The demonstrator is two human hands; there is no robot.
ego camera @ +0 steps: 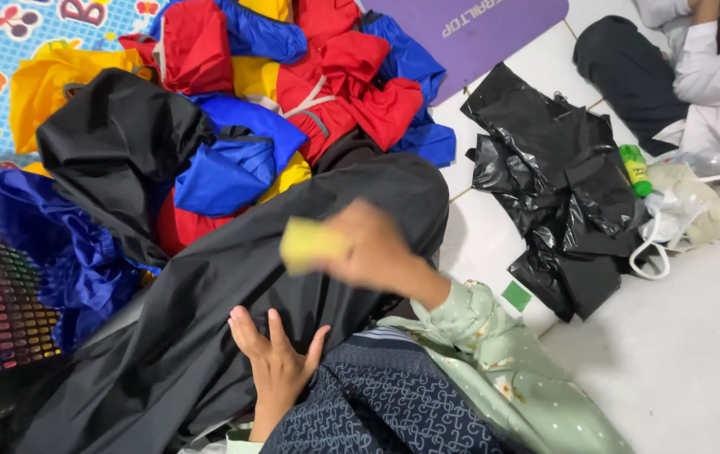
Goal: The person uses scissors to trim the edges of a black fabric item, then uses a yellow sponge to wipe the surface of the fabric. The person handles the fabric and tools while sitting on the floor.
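My right hand [372, 248] is blurred with motion and grips a small yellow block-like thing [311, 245] above a large black garment [234, 311] spread over my lap. My left hand [274, 360] lies flat on that black fabric, fingers spread, palm down, holding nothing. My sleeves are pale green with small dots, and dark blue patterned cloth covers my knee [385, 403].
A heap of red, blue, yellow and black garments [242, 109] lies beyond my lap. Crumpled black plastic bags [557, 181] rest on the white tiled floor at right, beside a green bottle [635, 168] and a white bag [679, 214]. Another person sits at top right [696, 76]. A purple mat [469, 29] lies behind.
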